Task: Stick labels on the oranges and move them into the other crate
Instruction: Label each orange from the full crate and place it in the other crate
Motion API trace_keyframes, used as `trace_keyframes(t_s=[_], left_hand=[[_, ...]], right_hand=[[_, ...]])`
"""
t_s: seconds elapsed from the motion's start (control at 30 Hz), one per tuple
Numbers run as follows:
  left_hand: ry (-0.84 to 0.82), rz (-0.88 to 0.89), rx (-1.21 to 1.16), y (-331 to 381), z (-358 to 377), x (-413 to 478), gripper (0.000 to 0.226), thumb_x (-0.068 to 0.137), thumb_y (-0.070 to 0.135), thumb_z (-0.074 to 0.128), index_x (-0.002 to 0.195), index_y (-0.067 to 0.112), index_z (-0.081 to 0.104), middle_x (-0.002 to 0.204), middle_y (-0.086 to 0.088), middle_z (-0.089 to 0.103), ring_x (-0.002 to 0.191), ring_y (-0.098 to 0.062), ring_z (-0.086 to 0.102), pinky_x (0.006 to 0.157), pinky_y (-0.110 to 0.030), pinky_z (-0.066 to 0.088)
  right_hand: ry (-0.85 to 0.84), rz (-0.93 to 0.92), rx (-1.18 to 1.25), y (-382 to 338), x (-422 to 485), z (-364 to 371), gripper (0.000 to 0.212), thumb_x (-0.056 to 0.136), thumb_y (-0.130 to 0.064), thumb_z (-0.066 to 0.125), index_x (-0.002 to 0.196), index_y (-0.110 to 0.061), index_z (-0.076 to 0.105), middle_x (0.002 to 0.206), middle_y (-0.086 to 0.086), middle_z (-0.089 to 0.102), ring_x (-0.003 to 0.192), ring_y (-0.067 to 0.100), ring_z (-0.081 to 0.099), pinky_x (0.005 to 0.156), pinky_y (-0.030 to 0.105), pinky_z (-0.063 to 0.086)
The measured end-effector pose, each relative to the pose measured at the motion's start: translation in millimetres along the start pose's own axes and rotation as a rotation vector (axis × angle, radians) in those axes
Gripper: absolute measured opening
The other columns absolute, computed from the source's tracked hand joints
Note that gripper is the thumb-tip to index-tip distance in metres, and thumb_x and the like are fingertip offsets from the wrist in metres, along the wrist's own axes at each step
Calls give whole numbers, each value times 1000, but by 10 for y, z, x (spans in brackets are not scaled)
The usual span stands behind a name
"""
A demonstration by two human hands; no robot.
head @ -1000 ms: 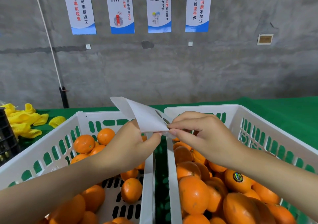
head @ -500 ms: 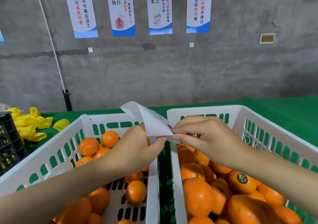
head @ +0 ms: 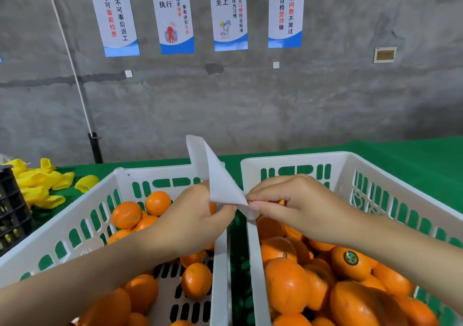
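The left hand and right hand grips are pinching the label sheet beside the right crate, sheet pointing up-left.

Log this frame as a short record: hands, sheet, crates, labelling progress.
left hand: grips the white sheet over the gap between the crates
right hand: pinches the sheet's lower corner
left crate: loose oranges, floor partly bare, no labels visible
right crate: piled high; one orange shows a label
table: green, yellow nets at far left
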State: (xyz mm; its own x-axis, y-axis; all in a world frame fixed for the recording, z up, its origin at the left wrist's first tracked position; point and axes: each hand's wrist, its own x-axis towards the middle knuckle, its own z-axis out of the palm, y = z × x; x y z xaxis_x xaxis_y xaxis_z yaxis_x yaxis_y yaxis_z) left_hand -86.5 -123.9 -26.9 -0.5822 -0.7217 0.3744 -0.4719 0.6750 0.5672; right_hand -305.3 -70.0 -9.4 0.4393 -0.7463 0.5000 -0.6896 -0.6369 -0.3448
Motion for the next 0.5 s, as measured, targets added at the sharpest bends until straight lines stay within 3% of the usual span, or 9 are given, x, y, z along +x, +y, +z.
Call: trace_keyframes(t_s=[0.2, 0.33, 0.5], left_hand=[[-64, -23, -30, 23, 17, -4, 17, 101, 28, 51, 95, 29, 66, 82, -3, 66, 79, -20, 65, 70, -46, 54], [-40, -13, -61, 60, 39, -27, 15, 100, 31, 57, 91, 38, 66, 72, 20, 67, 67, -1, 63, 57, -13, 46], [-52, -39, -141, 89, 17, -36, 16, 101, 27, 57, 95, 30, 72, 78, 19, 71, 77, 0, 67, 65, -10, 46]], right_hand=[[-4, 13, -62, -1, -23, 12, 24, 94, -35, 62, 111, -25, 76, 107, -13, 72, 97, 2, 64, 85, 32, 55], [5, -9, -87, 1, -14, 3, 24, 94, -36, 64, 109, -23, 77, 104, -10, 72, 94, 4, 64, 82, 33, 54], [-4, 11, 25, 26, 5, 8, 19, 95, -24, 64, 108, -20, 77, 102, -8, 72, 98, 8, 64, 84, 37, 54]])
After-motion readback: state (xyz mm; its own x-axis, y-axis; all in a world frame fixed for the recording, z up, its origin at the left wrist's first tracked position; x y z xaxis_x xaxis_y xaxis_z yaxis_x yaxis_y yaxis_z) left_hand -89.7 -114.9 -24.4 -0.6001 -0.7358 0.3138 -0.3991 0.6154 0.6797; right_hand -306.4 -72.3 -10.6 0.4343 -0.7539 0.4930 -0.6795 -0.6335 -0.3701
